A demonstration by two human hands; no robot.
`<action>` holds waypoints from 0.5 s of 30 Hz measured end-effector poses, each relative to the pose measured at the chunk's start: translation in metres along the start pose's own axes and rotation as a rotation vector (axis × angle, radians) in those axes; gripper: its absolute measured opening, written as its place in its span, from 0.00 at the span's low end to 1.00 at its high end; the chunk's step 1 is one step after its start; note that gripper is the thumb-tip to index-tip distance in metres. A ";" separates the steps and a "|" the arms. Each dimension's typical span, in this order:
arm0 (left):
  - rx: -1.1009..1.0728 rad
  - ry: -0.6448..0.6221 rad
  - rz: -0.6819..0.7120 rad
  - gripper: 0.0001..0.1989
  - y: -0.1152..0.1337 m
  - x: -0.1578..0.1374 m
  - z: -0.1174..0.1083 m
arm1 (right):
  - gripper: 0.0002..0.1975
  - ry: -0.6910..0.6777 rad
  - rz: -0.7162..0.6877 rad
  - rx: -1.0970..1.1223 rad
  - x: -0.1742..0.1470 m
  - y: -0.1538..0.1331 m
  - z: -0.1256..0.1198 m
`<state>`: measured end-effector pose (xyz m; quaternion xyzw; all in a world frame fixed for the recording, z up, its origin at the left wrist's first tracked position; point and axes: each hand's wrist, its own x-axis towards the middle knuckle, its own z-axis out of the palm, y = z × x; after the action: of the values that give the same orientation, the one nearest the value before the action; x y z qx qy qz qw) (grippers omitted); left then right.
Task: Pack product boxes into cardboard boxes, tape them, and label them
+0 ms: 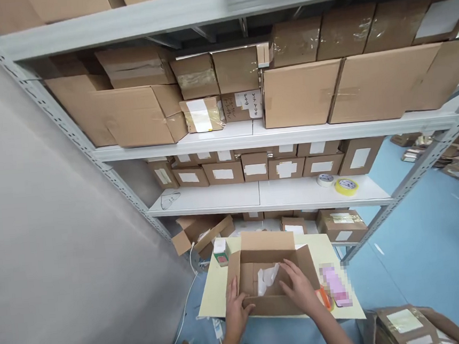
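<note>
An open cardboard box stands on a small pale yellow table, its back flap raised. My left hand grips the box at its near left corner, fingers along the left side and thumb over the front edge. Inside lies a crumpled white sheet, paper or thin plastic; I cannot tell which. My right hand reaches over the box's right front part with fingers apart and slightly bent. Its fingertips are close to the sheet's upper end; whether they touch it is unclear.
A small green and white carton stands left of the box. An orange item and a blurred pink item lie right. Behind rises a shelf rack of cardboard boxes, with tape rolls. A carton of packages is lower right.
</note>
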<state>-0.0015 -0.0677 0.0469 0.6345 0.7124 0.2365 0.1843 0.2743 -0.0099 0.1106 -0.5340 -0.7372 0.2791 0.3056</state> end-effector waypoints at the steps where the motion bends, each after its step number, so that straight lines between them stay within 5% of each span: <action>1: 0.005 -0.043 -0.016 0.13 -0.011 0.011 -0.001 | 0.27 0.009 0.018 0.006 0.006 -0.005 0.010; 7: -0.084 -0.234 0.020 0.26 -0.062 0.052 -0.011 | 0.29 -0.025 0.099 0.152 0.050 -0.045 0.077; 15: -0.316 -0.040 0.018 0.26 -0.108 0.113 -0.055 | 0.37 -0.108 0.320 0.637 0.137 -0.080 0.168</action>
<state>-0.1351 0.0300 0.0344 0.6086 0.6567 0.3345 0.2939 0.0655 0.0852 0.0805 -0.5052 -0.5352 0.5670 0.3700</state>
